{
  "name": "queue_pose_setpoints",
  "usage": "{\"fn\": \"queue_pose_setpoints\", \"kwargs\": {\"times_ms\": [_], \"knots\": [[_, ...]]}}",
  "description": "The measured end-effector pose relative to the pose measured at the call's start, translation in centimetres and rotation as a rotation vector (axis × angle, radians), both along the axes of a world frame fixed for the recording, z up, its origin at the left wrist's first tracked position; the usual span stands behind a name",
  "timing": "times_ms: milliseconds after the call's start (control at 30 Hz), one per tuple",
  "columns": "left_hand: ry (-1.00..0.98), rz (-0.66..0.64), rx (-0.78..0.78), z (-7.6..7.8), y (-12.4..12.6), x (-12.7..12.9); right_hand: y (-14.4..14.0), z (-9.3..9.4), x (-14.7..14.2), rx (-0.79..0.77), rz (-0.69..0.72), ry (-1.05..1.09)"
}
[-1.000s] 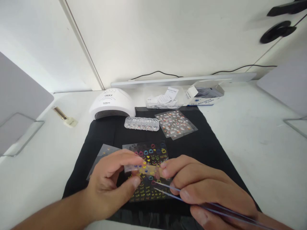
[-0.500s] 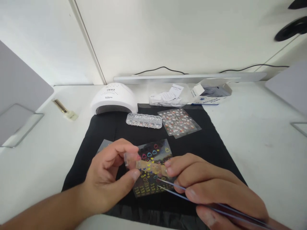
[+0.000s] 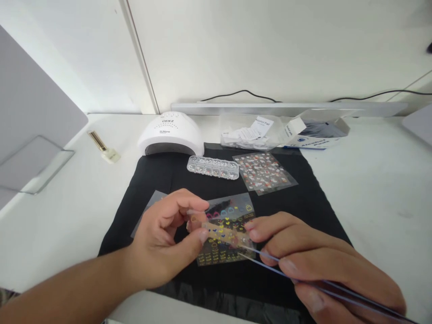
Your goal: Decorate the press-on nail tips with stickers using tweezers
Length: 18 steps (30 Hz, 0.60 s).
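Observation:
My left hand pinches one end of a clear strip between thumb and fingers. My right hand holds thin blue tweezers, and its forefinger rests on the strip's other end. The tweezer tips point at the strip. Beneath them a sheet of bright heart and ghost stickers lies on a black mat.
A white nail lamp stands behind the mat. A clear gem box and a second sticker sheet lie on the mat's far part. Behind are a bag of paper packets, an open box and a gold-capped bottle.
The view has shifted, so everything sits further right in the picture. Both hands stay on the strip over the sticker sheet; the strip has tilted slightly.

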<state>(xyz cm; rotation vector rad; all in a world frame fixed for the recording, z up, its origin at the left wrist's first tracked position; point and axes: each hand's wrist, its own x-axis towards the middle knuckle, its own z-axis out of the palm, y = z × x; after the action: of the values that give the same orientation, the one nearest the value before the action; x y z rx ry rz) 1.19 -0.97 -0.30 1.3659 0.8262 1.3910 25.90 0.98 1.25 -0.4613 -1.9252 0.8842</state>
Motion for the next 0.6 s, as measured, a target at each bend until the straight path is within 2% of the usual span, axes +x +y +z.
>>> {"fn": "queue_pose_setpoints", "kwargs": {"times_ms": [200, 433, 600], "knots": [[0.030, -0.028, -0.035, -0.21, 0.15, -0.08, -0.02, 0.07, -0.28, 0.024, 0.006, 0.012], [0.100, -0.042, 0.044, 0.07, 0.45, -0.01, 0.01, -0.26, -0.69, 0.032, 0.013, 0.033], [0.116, -0.043, 0.027, 0.42, 0.36, 0.22, 0.02, -0.34, -0.73, 0.042, 0.046, 0.037]]}}
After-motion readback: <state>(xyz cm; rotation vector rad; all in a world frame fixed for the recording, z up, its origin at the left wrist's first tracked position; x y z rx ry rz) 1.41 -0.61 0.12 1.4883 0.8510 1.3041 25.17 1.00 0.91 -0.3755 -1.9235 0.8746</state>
